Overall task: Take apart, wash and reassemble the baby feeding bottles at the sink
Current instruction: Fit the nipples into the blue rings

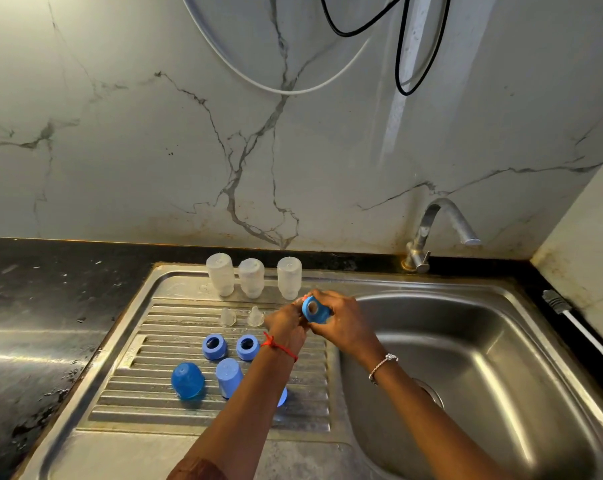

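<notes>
I am gripping the blue collar ring (313,309) in my right hand (341,318), its bore facing left toward my left hand (286,322), which is meeting its rim; whether it is pinching anything I cannot tell. The nearest upturned bottle (289,277) is standing just behind.

The held ring (313,309) is blue, and two more rings (214,346) are the same blue. One cap (188,381) is deep blue; the next cap (228,377) is pale blue. The three bottles (251,277) are milky white. The two teats (227,317) are see-through. The sink (501,341) is shiny silver, with raised stripes on its draining side. The tabletop (23,306) is black with pale specks. The wall (120,133) is white with wavy grey lines. One wrist has a red thread (279,346), the other a silver bracelet (381,365).
</notes>
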